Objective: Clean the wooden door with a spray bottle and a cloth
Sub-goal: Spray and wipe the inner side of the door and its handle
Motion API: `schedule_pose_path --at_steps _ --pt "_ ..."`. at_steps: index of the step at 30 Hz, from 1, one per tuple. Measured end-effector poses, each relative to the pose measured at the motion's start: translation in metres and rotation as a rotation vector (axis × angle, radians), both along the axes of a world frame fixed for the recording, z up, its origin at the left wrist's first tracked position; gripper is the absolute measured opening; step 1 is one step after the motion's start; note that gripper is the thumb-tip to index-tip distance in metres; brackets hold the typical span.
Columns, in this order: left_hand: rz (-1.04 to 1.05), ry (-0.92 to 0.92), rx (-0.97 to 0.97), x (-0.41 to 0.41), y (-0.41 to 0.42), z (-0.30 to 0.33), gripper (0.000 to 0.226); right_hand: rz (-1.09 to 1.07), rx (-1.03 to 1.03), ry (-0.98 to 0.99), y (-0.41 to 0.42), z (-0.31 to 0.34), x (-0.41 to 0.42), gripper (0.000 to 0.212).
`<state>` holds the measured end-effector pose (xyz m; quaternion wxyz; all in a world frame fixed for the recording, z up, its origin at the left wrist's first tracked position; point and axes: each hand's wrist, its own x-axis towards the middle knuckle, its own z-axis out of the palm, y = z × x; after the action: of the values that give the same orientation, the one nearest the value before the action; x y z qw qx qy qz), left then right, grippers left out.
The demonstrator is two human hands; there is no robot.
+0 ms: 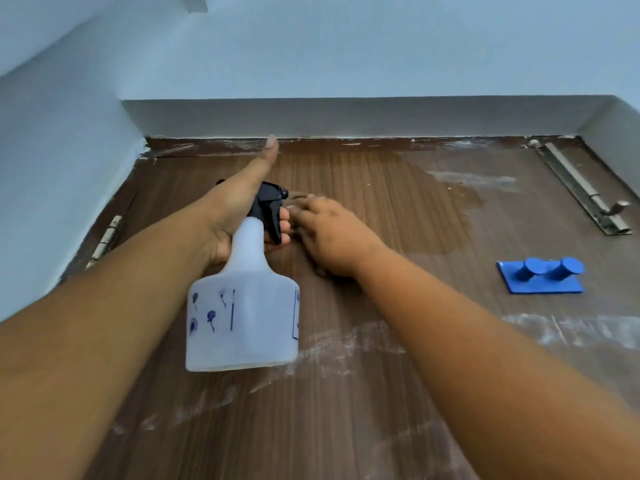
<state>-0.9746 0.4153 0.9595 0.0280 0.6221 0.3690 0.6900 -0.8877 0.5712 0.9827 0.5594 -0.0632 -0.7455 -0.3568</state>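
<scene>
The left hand grips the neck of the white spray bottle, fingers curled under its black trigger, thumb raised toward the top of the wooden door. The right hand lies against the door just beside the bottle, blurred; a brownish cloth seems to sit under its fingers. A blue double hook is fixed to the right.

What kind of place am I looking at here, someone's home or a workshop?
Most likely a room in a home, seen close up at a doorway. A wooden door sits in a pale painted wall, with a metal latch bolt and a blue double hook stuck on it.
</scene>
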Motion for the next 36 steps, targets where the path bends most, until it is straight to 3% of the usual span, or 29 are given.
schedule_pose_path --at_steps 5,9,12,14,18,20,25,29,33,36 --pt "0.024 0.034 -0.056 0.006 0.009 -0.003 0.089 -0.041 -0.318 0.323 0.062 0.028 0.096 0.045" --pt "0.041 0.048 -0.066 0.008 0.009 -0.01 0.113 0.018 -0.434 0.793 0.103 0.02 0.138 0.038" --pt "0.064 0.048 -0.072 0.017 0.014 -0.013 0.101 -0.004 -0.419 0.935 0.094 0.012 0.12 0.036" --pt "0.109 0.058 -0.08 0.032 0.022 -0.01 0.1 -0.038 -0.377 0.836 0.078 0.01 0.103 0.035" --pt "0.194 0.095 -0.083 0.065 0.036 -0.003 0.1 0.018 -0.009 0.235 0.058 -0.001 0.075 0.04" --pt "0.18 0.078 -0.072 0.076 0.038 0.004 0.088 0.048 0.033 0.107 0.061 -0.002 0.09 0.043" --pt "0.032 0.018 -0.131 0.101 0.038 0.022 0.047 -0.047 -0.343 0.504 0.099 0.001 0.155 0.046" --pt "0.01 0.088 -0.09 0.126 0.05 0.036 0.022 -0.155 -0.476 0.543 0.089 0.003 0.156 0.052" --pt "0.226 0.179 0.018 0.163 0.069 0.055 0.024 -0.162 -0.465 0.565 0.089 -0.003 0.158 0.053" --pt "0.423 0.247 -0.034 0.18 0.085 0.064 0.033 -0.16 -0.424 0.529 0.092 -0.011 0.159 0.054"
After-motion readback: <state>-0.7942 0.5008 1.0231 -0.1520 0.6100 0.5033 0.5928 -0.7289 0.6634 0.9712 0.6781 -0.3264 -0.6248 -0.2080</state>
